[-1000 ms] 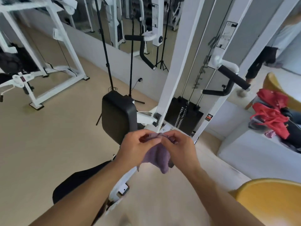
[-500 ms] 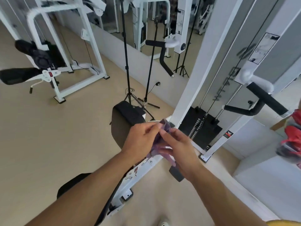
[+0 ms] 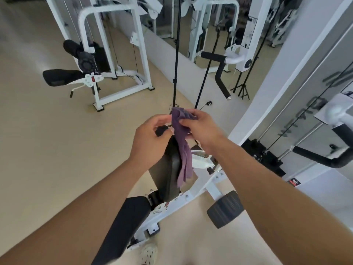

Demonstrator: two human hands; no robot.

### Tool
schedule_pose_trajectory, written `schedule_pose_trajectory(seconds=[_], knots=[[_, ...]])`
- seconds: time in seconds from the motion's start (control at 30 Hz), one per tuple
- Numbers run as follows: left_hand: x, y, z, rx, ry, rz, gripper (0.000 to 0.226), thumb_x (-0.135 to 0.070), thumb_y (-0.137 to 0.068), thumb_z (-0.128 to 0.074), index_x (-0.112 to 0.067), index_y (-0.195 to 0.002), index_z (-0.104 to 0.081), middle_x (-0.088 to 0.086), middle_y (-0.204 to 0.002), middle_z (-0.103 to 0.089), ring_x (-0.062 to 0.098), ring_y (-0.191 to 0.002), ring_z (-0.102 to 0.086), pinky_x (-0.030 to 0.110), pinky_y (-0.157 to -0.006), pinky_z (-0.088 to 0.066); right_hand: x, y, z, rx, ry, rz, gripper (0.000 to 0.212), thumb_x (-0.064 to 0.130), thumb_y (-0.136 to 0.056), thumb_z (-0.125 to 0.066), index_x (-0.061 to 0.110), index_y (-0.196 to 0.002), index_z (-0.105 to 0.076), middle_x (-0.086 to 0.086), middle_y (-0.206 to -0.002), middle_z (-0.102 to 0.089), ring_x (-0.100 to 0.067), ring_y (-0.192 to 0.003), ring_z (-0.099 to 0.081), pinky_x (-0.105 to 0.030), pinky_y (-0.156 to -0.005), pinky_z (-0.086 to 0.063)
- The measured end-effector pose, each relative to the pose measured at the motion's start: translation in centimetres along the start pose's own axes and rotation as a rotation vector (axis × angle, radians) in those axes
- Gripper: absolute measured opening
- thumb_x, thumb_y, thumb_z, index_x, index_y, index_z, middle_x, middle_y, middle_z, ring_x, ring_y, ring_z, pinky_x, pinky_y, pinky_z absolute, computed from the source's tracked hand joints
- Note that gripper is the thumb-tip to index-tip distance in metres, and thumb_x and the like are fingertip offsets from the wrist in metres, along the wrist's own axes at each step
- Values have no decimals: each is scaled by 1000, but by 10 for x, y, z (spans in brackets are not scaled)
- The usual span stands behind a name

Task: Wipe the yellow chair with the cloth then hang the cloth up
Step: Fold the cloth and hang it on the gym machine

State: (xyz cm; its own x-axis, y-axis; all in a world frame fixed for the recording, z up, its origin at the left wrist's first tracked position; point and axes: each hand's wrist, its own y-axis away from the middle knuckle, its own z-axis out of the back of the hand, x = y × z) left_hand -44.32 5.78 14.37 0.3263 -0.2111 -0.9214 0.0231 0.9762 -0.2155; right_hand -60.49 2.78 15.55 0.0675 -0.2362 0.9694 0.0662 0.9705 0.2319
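Both hands meet at chest height in the head view, forearms reaching forward and converging from the lower corners. Right hand (image 3: 200, 129) pinches the top of the purple cloth (image 3: 183, 150) between thumb and curled fingers, its wrist angled inward to the left. Left hand (image 3: 150, 138) sits just beside it, fingers curled toward the cloth's upper edge; a small black piece shows between its thumb and fingers, and whether the fingertips actually pinch the cloth cannot be told.

From the right hand's grip the cloth hangs straight down in a long narrow fold, its lower end dangling in front of the black back pad (image 3: 166, 175) of a white-framed gym machine (image 3: 200, 190). Below the pad lie a black seat (image 3: 124, 224) and a black footplate (image 3: 225, 208). A black tripod pole (image 3: 176, 54) rises behind the hands. Another white machine (image 3: 107, 60) stands farther off on the beige floor (image 3: 47, 140). No yellow chair is in view.
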Motion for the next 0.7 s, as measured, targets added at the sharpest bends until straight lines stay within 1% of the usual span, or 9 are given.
schedule_pose_trajectory(seconds=[0.07,0.1,0.17,0.23,0.37,0.43,0.5,0.6,0.7], knots=[[4,-20,2,8,-84,-22,29,-14,-88,-70,-31,-112,-67,-22,-108,-69,-7,-105,-61,0,-86,-39,3,-27,-14,23,50,-52,41,-2,-91,-64,14,-128,-58,-12,-111,-69,-23,-84,-70,-28,-59,-60],[8,-28,1,29,-107,-21,30,-15,-88,-70,-30,-113,-68,-21,-108,-69,-7,-105,-61,1,-87,-40,2,-38,-21,16,97,-64,44,-2,-90,-64,14,-131,-55,-11,-110,-68,-21,-82,-68,-25,-57,-56],[16,-37,-2,89,-127,-18,32,-15,-87,-70,-31,-115,-67,-19,-106,-71,-4,-104,-62,12,-93,-44,-3,-57,-29,-12,200,-71,46,1,-87,-66,16,-129,-55,-11,-111,-69,-21,-90,-69,-28,-65,-56],[25,-42,-5,131,-133,-8,35,-15,-86,-69,-30,-118,-66,-18,-106,-71,-1,-104,-63,22,-98,-47,-6,-70,-31,-48,317,-54,42,6,-83,-69,19,-122,-60,-10,-109,-71,-20,-94,-70,-28,-72,-57],[40,-49,-9,180,-189,63,38,-19,-86,-70,-32,-121,-62,-18,-106,-69,3,-106,-62,21,-97,-43,-9,-79,-26,-89,531,-76,28,18,-82,-75,21,-108,-68,-3,-98,-74,-14,-83,-70,-23,-63,-56],[47,-55,-9,254,-250,65,33,-24,-86,-69,-32,-118,-64,-18,-106,-69,4,-106,-63,27,-98,-46,-16,-77,-23,-86,611,-110,26,27,-80,-78,24,-105,-70,0,-95,-73,-14,-81,-69,-24,-64,-55],[51,-64,-9,323,-328,83,26,-30,-86,-67,-33,-112,-66,-17,-107,-70,8,-104,-63,35,-97,-50,-27,-72,-18,-91,581,-139,27,36,-82,-79,21,-103,-72,3,-90,-70,-13,-78,-66,-21,-61,-50],[49,-77,-5,407,-413,134,23,-35,-88,-62,-34,-110,-67,-15,-107,-69,12,-104,-63,37,-96,-50,-46,-57,-8,-101,348,-246,30,43,-89,-72,16,-104,-75,0,-87,-69,-11,-73,-61,-20,-57,-47],[44,-84,-7,462,-460,161,27,-36,-91,-56,-32,-116,-66,-12,-112,-67,15,-105,-61,35,-97,-48,-59,-46,0,-98,205,-310,35,48,-93,-66,17,-106,-74,-5,-103,-74,-17,-89,-68,-25,-62,-54]])
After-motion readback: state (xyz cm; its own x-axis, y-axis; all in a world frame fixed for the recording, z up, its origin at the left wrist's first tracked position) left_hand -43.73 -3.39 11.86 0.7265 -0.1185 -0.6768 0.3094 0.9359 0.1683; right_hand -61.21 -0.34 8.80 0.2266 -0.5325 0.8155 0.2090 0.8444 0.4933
